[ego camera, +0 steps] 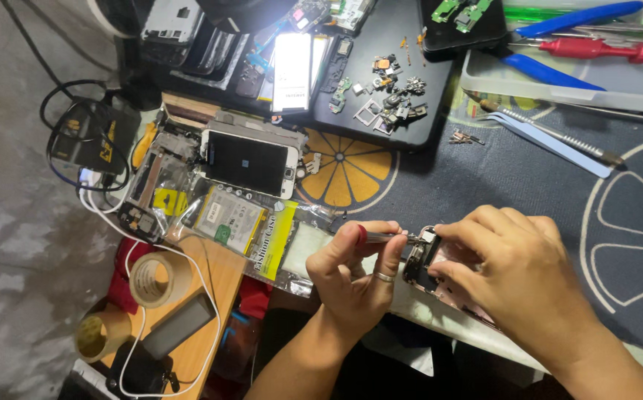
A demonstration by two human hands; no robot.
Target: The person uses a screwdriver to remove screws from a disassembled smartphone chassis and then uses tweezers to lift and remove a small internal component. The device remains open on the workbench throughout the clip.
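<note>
Red-handled screwdriver [380, 237] is pinched in the left hand [355, 278], tip at the opened phone [425, 259] on the worktop [484, 178] edge. The right hand [510, 278] clamps the phone. Likely risk: tip slippage from poor seating, gouging components.

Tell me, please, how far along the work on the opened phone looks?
Done: the phone lies open, small removed parts heaped on the black tray. In hand: left hand works a screwdriver at its top edge; right hand steadies it. Left: it remains unassembled.
</note>
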